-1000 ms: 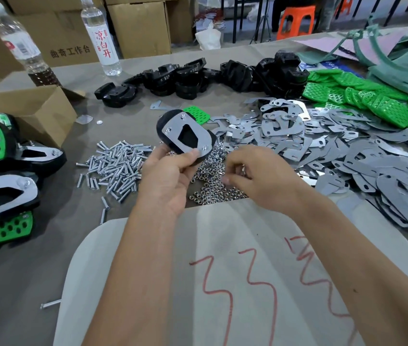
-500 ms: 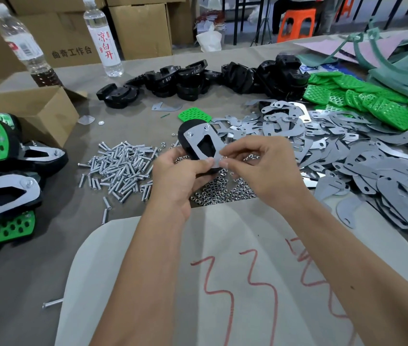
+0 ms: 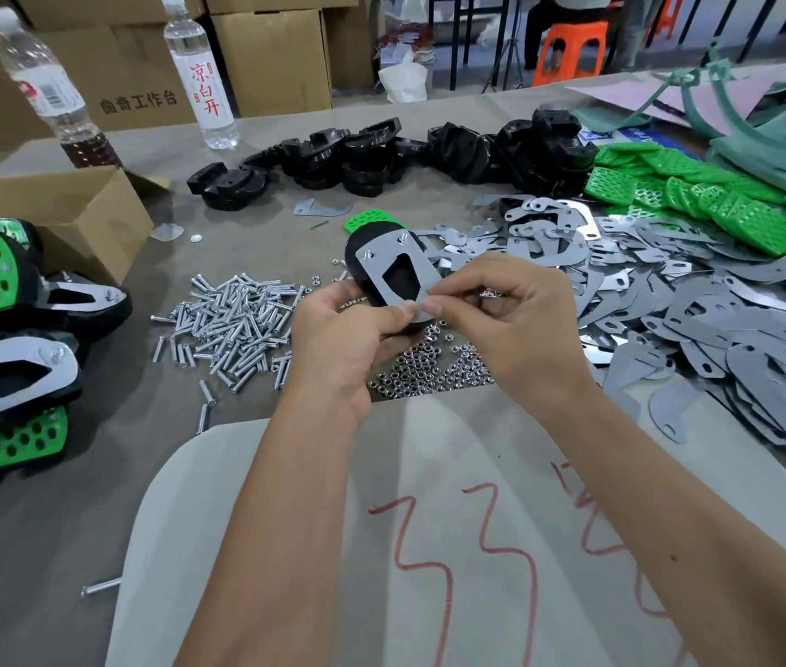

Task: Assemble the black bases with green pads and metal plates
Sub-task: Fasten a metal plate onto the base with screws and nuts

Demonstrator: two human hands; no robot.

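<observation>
Left hand [image 3: 338, 339] grips the black base [image 3: 362, 276] at frame centre, held up off the table, metal plate [image 3: 398, 267] facing the camera, green pad [image 3: 369, 219] just peeking out behind its top edge. Right hand [image 3: 506, 310] is pinched, thumb and forefinger closed at the plate's lower corner, touching the left thumb; likely a nut between them, too small to confirm. Two fasteners already sit in the plate's upper holes.

Step, as I read it: fastening the plate, nut going on at a lower corner. Next move calls for keeping the nut square on the bolt end and spinning it on by fingertip while the left hand holds the stack aligned. Cross-threading or dropping it into the pile are the risks.

Supplies: nuts [image 3: 429, 368] directly below the hands, bolts [image 3: 232, 324] left of centre, loose plates [image 3: 718, 339] right, spare bases [image 3: 381, 156] upper centre, pads [image 3: 699, 195] upper right. Finished units [image 3: 6, 329] stacked at left edge.
</observation>
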